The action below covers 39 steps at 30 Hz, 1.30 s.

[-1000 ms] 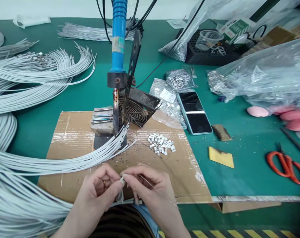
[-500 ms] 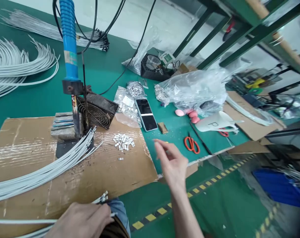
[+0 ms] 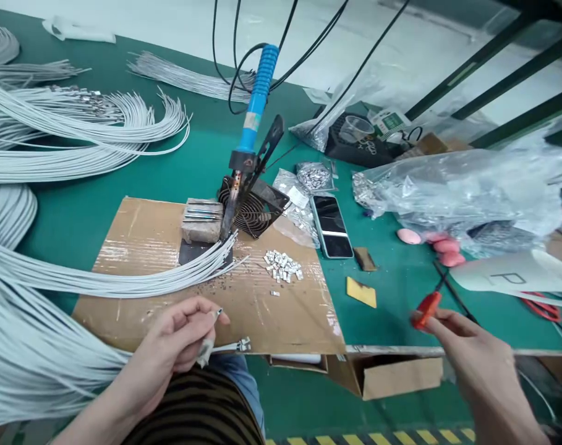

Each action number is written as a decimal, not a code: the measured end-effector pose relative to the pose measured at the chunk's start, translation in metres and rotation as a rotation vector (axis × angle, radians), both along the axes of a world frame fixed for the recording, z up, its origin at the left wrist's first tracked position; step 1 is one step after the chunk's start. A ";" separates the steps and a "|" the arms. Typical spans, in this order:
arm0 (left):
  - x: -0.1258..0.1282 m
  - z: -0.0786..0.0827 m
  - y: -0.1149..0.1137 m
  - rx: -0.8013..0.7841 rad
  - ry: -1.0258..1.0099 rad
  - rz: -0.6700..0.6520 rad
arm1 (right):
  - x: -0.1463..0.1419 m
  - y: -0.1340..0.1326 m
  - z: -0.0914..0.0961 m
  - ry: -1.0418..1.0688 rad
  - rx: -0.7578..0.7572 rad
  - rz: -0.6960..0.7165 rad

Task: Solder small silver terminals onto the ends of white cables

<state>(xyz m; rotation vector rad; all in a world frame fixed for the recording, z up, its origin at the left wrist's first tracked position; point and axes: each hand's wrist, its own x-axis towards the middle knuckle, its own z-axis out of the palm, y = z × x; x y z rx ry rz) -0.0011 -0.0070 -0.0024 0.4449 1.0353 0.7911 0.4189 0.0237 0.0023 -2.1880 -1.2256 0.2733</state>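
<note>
My left hand (image 3: 184, 337) is closed in a pinch on a thin white wire (image 3: 220, 313) with a small metal terminal at its tip, held over the near edge of the cardboard sheet (image 3: 146, 247). A second terminal-tipped wire end (image 3: 238, 346) pokes out just below that hand. My right hand (image 3: 466, 346) is off to the right over the table's front edge, fingers wrapped on the orange-handled scissors (image 3: 426, 309). Small metal terminals (image 3: 283, 267) lie in a loose pile on the cardboard. A blue-handled soldering iron (image 3: 255, 105) stands in its stand behind them.
Bundles of white wires (image 3: 53, 278) cover the left side and sweep toward the iron. A small fan (image 3: 253, 210), a phone (image 3: 331, 225), bags of terminals (image 3: 313, 176), a yellow pad (image 3: 361, 292), large plastic bags (image 3: 461, 191) and pink objects (image 3: 408, 236) lie on the green table.
My hands, joined over the wire a second ago, have parted. The right hand swung right and now grips the orange scissors; the left keeps the wire. The view turned right, then back.
</note>
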 end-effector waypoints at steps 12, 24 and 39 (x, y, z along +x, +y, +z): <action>0.002 0.008 -0.009 0.093 0.117 -0.052 | -0.205 -0.040 -0.008 0.359 -0.208 0.761; 0.004 0.003 -0.013 0.150 0.182 -0.041 | -0.224 -0.033 -0.009 0.237 -0.100 0.931; 0.005 -0.003 -0.014 0.167 0.222 -0.014 | -0.220 -0.034 -0.018 0.276 -0.031 0.935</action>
